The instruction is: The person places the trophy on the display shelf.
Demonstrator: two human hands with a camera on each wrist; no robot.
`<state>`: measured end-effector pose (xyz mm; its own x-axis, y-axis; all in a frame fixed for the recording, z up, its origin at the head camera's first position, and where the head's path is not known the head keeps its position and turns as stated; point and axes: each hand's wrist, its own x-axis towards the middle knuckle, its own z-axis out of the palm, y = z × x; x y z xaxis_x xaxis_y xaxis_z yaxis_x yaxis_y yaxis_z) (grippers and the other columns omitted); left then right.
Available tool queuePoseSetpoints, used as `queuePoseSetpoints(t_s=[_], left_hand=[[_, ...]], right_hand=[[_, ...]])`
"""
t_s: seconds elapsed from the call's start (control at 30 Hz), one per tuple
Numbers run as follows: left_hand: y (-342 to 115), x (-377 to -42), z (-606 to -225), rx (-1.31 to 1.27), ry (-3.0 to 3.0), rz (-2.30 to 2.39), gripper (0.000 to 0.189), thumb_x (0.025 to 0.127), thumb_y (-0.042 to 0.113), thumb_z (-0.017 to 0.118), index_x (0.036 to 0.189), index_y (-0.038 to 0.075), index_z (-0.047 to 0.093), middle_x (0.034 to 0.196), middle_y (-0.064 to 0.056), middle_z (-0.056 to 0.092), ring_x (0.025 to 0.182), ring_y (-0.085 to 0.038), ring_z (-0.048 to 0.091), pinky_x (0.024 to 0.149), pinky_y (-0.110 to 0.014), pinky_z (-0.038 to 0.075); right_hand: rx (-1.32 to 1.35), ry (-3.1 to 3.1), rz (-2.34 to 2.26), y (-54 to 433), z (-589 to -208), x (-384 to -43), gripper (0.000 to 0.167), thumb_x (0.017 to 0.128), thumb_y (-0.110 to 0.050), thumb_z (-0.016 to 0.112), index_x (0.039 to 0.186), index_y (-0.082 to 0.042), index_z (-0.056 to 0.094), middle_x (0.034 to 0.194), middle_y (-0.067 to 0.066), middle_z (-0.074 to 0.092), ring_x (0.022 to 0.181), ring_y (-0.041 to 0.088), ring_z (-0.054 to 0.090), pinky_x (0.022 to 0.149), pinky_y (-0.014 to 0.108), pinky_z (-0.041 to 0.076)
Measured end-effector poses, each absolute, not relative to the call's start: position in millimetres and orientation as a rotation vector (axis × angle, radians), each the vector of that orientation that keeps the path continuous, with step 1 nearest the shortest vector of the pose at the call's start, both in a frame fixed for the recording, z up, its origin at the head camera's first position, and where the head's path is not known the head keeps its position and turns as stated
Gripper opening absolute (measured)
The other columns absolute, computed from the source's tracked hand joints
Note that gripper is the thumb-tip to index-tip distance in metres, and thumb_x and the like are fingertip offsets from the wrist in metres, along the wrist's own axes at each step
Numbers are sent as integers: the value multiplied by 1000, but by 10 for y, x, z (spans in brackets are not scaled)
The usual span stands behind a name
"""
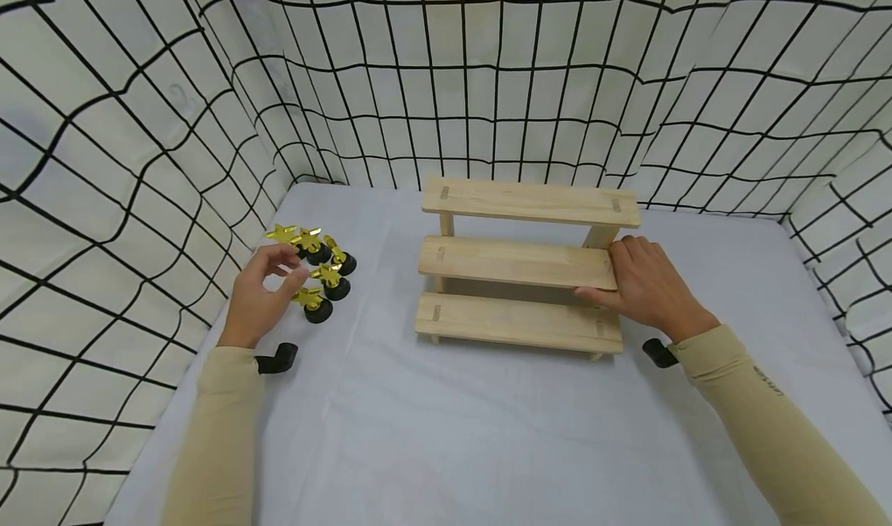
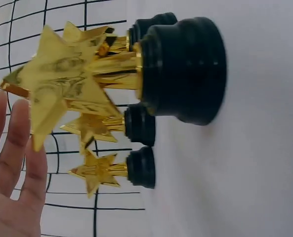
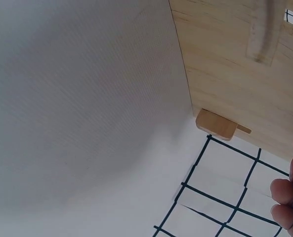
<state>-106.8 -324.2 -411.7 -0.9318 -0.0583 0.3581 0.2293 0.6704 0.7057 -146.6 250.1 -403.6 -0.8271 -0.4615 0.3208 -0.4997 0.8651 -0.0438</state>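
Several small trophies (image 1: 331, 282), each a gold star on a round black base, stand upright at the left of the table. My left hand (image 1: 261, 290) is beside them, thumb and fingers apart and slightly bent, holding nothing. In the left wrist view, fingers (image 2: 35, 168) of that hand are near the star of the closest trophy (image 2: 181, 69); whether they touch it I cannot tell. A three-tier wooden display stand (image 1: 516, 261) rests mid-table. My right hand (image 1: 651, 286) grips the right end of its middle shelf, thumb along the front edge.
White cloth (image 1: 446, 433) covers the table. White walls with black grid netting (image 1: 488, 84) enclose the back and both sides. Black wrist-camera parts (image 1: 277, 358) stick out by each sleeve. The stand's shelves bear nothing.
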Motion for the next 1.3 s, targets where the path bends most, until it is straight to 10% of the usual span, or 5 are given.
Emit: queuePoseSetpoints(t_s=[0.43,0.93,1.3], left_hand=[[-3329,-1022,-4287,-179,-2517,-1355,58,77,6,90,127,1,60,108,8,62,101,-12,56,84,-15,47],[-3541,-1001,-4418,-126,-2784,-1540,46,85,17,86,117,6,55,113,12,59,102,3,61,90,-6,51],[-3612,-1004,-4489,-110,-2990,-1423,62,88,33,84,139,15,55,128,9,62,107,7,59,92,-2,45]], right_hand=[[744,-2692,212,2530,-4063,-1475,69,77,-64,80,89,-2,52,71,8,46,67,24,44,63,35,36],[756,-2684,237,2523,-4077,-1465,69,79,-63,79,91,-1,52,72,8,46,67,23,44,64,35,35],[804,-2608,265,2541,-4095,-1467,81,86,-79,62,91,1,51,71,8,45,66,23,43,61,35,35]])
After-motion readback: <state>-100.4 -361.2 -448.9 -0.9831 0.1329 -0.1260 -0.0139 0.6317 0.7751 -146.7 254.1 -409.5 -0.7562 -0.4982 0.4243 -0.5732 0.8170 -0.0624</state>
